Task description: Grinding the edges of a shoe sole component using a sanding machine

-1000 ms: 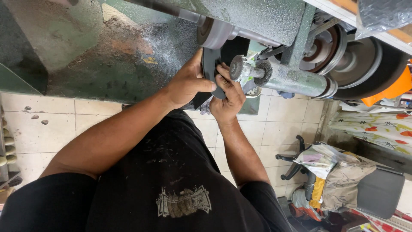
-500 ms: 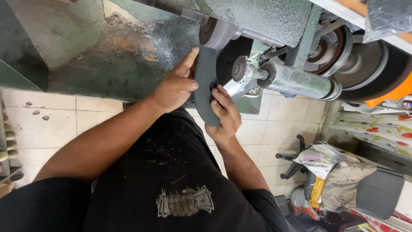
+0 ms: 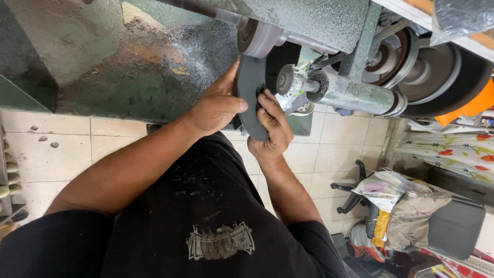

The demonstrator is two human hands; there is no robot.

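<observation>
Right hand point(image 3: 271, 135) nearest the body, gripping the lower edge of a dark grey curved slab point(image 3: 252, 98), thumb and fingers closed on it from below. Left hand point(image 3: 216, 105) just beyond, fingers closed round the slab's left face, thumb across its front; long axis running up and away from both hands toward the pale wheel point(image 3: 257, 37). Farther right, wire brush point(image 3: 284, 79) on the green machine shaft point(image 3: 355, 97); slab just left of brush, contact not discernible.
</observation>
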